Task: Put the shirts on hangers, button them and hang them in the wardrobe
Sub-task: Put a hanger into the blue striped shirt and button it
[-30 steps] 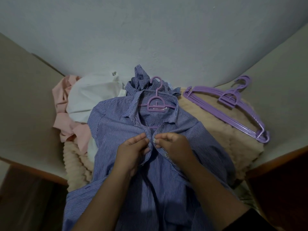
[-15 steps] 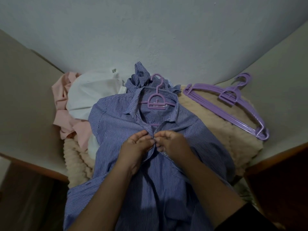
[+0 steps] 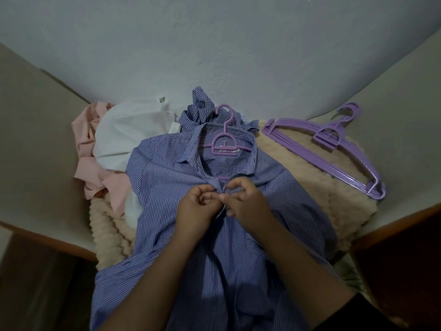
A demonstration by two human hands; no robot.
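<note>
A blue striped shirt [image 3: 164,187] lies face up on a cream blanket, with a purple hanger [image 3: 224,146] inside its collar. My left hand [image 3: 194,209] and my right hand [image 3: 245,204] meet at the shirt's front placket just below the collar. Each hand pinches one edge of the placket with curled fingers. The button itself is hidden between my fingertips. Lower down, the shirt front hangs apart toward me.
A pile of shirts lies behind: pink [image 3: 88,149], white [image 3: 128,132] and blue checked [image 3: 200,111]. A stack of purple hangers [image 3: 334,149] rests on the cream blanket [image 3: 298,185] at the right. Grey wall behind, wooden edges left and right.
Both hands have closed in on the placket and shifted slightly up toward the collar; the fingers curl tighter around the fabric edges than before.
</note>
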